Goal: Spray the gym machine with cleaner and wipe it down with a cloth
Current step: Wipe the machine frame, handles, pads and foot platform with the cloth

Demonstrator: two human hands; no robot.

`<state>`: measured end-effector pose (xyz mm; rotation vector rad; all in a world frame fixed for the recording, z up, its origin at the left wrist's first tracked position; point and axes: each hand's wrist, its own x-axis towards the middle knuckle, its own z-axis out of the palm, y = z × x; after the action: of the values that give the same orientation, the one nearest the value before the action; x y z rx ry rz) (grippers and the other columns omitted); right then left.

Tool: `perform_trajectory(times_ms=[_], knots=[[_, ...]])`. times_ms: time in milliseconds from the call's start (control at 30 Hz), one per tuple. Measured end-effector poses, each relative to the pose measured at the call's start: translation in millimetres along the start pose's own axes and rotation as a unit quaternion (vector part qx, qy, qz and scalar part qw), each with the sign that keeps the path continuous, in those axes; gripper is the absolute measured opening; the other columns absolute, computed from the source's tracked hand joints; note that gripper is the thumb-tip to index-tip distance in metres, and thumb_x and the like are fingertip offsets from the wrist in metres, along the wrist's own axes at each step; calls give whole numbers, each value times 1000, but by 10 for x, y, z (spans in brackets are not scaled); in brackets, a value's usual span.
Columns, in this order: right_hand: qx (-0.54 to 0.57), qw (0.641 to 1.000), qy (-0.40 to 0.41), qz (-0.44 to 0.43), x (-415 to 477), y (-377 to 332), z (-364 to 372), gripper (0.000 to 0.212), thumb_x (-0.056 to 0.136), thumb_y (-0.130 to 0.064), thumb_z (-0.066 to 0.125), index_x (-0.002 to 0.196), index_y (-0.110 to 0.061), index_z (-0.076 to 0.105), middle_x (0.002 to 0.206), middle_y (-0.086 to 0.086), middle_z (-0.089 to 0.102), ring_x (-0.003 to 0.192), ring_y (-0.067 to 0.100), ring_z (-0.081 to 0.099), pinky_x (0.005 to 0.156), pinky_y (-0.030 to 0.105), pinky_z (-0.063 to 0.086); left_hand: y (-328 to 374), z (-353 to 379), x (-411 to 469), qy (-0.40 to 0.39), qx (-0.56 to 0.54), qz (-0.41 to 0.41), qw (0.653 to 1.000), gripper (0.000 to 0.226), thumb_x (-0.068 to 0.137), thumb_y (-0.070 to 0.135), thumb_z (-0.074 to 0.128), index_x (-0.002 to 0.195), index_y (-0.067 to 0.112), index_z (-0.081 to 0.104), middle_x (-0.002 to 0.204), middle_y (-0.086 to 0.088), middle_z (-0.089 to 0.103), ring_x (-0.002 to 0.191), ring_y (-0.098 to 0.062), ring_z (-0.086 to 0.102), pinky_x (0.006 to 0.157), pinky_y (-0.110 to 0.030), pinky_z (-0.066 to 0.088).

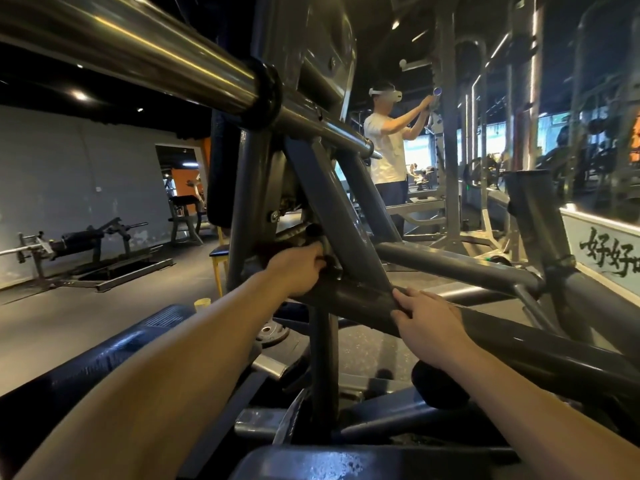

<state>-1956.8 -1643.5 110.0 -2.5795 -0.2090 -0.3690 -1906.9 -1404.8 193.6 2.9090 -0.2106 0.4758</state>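
Since the machine [332, 209] ahead is heavy, rigid steel, likely slick once sprayed, its tubes [467, 265] suit bracing: right grip [426, 318] lies released on one, left grip [301, 268] curls at a joint [349, 289], contents untellable.

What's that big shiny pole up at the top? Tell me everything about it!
The shiny pole is a thick, round, silvery metal bar, polished enough to mirror the ceiling lights. It slants down from the top left to a black ring, then carries on thinner to a rounded end. The grey machine frame holds it; no weights are on it.
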Motion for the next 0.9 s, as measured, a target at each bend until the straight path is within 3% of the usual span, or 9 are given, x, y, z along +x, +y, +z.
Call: perform_trajectory(times_ms=[100, 200, 300, 433, 633, 733, 800, 900], knots=[[0, 1000, 1, -7, 4, 18, -29, 53, 108, -38, 46, 159, -36, 33, 164, -7, 35, 155, 22, 25, 127, 52, 19, 101, -4, -57, -70, -101, 35, 992, 21, 109, 38, 42, 126, 34, 54, 112, 8, 60, 103, -12, 59, 93, -38, 46], [-17, 1000, 3, -16, 0, 29, -34, 53, 108, -38, 46, 159, -36, 33, 163, -8, 38, 153, 21, 28, 126, 51, 21, -17, -86, 112, -65, -57, 29, 996, 20, 109, 35, 44, 126, 36, 54, 114, 7, 60, 104, -11, 57, 96, -39, 43], [-32, 999, 8, -20, -6, 43, -31, 54, 108, -39, 45, 160, -37, 31, 163, -9, 38, 152, 20, 29, 125, 50, 22, -62, -78, 393, -89, -16, 13, 996, 20, 107, 36, 46, 126, 40, 52, 124, 1, 61, 111, -17, 57, 107, -49, 42], [-29, 999, 4, -17, -7, 27, -37, 55, 107, -40, 46, 159, -37, 30, 161, -8, 38, 151, 20, 30, 125, 49, 22, -25, 2, 565, -98, -2, 11, 995, 32, 109, 38, 39, 137, 31, 54, 143, -3, 56, 122, -23, 54, 112, -49, 38], [-18, 1000, 17, -18, -13, 74, 17, 53, 108, -42, 44, 159, -38, 31, 165, -8, 33, 154, 21, 25, 128, 50, 17, -171, -19, 5, 14, -51, 19, 998, 17, 108, 29, 48, 122, 29, 58, 128, 1, 60, 113, -15, 59, 102, -40, 48], [-19, 999, 20, -17, -15, 64, 55, 53, 108, -41, 43, 160, -38, 31, 166, -7, 32, 155, 21, 24, 128, 50, 16, -310, 58, -464, 94, -41, 26, 994, 27, 107, 25, 50, 133, 28, 57, 133, 11, 49, 118, -8, 54, 107, -31, 44], [-20, 1000, 17, -16, -18, 53, 57, 53, 109, -41, 42, 160, -38, 29, 167, -7, 29, 156, 22, 21, 128, 50, 14, -463, 111, -609, 153, -66, -8, 986, 34, 106, 23, 52, 140, 26, 55, 143, 7, 47, 125, -9, 51, 112, -32, 40], [-22, 1000, 12, -14, -7, 43, 41, 53, 109, -41, 41, 161, -38, 28, 168, -6, 27, 157, 21, 19, 128, 49, 13, -500, 184, -566, 226, -129, -54, 964, 26, 107, 21, 51, 131, 22, 59, 150, 0, 46, 132, -12, 48, 113, -32, 35]])
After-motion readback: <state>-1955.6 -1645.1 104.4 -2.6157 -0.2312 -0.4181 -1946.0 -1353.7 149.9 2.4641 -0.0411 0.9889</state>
